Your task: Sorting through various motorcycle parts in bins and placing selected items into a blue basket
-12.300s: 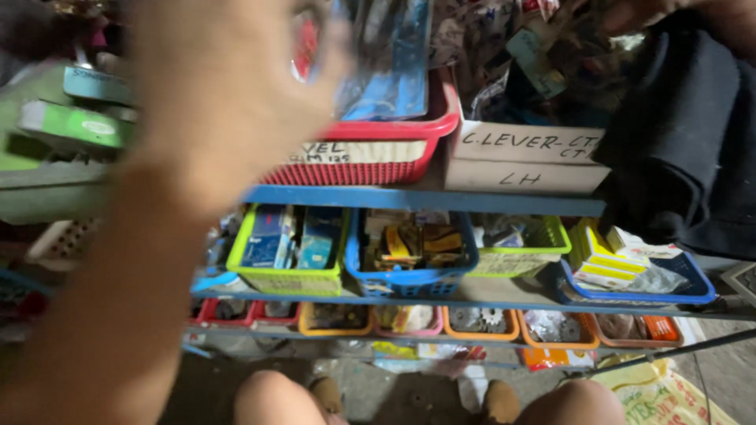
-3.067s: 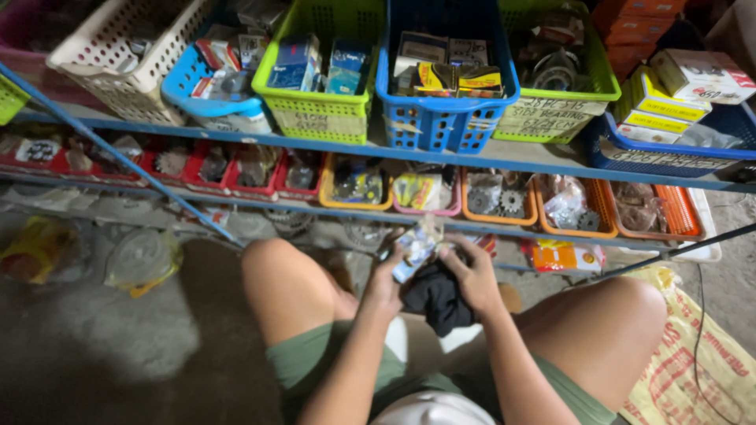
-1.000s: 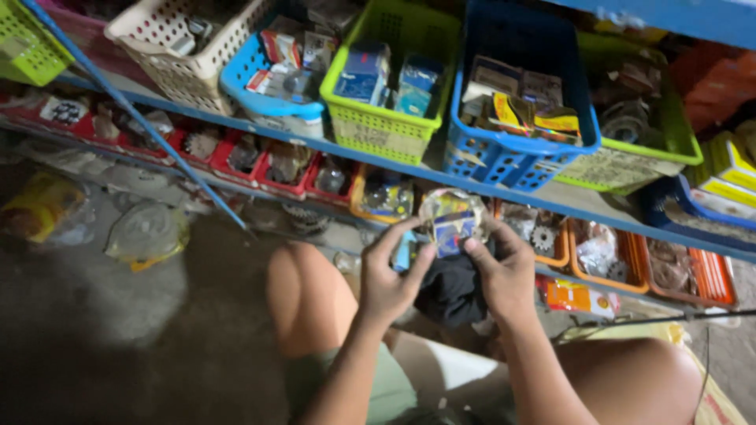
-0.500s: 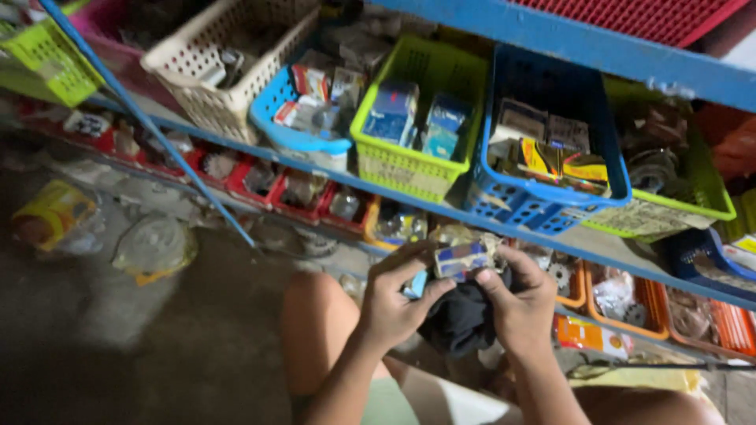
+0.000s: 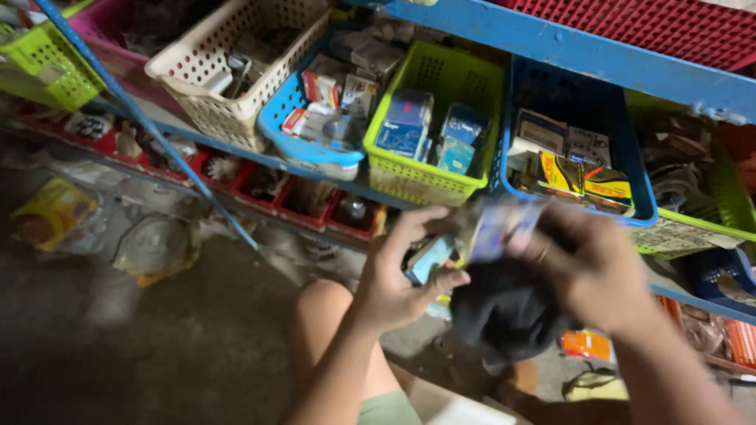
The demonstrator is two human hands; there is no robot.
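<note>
**A:** What is being handled?

**B:** A small, blurred packet with a bluish and pale printed face, held up in front of the shelf edge. The right hand has its fingers closed on the packet's right side. A bunched black cloth hangs beneath that hand, at about six o'clock from the packet; it seems caught under the palm.

**A:** And the left hand?

**B:** The left hand sits at about eight o'clock from the packet, fingers curled around a small light-blue box, thumb underneath. The index finger arches up toward the packet; whether it touches is lost in blur.

**A:** What surrounds them?

**B:** At twelve o'clock, a lime-green plastic basket holding blue boxes. At one o'clock, a dark blue plastic basket with yellow and white cartons. At ten o'clock, a light-blue plastic tray of small packets, and further out a cream lattice basket. A blue metal shelf rail runs above. At nine o'clock, low red bins line the bottom shelf. The person's bare knee is at seven o'clock.
</note>
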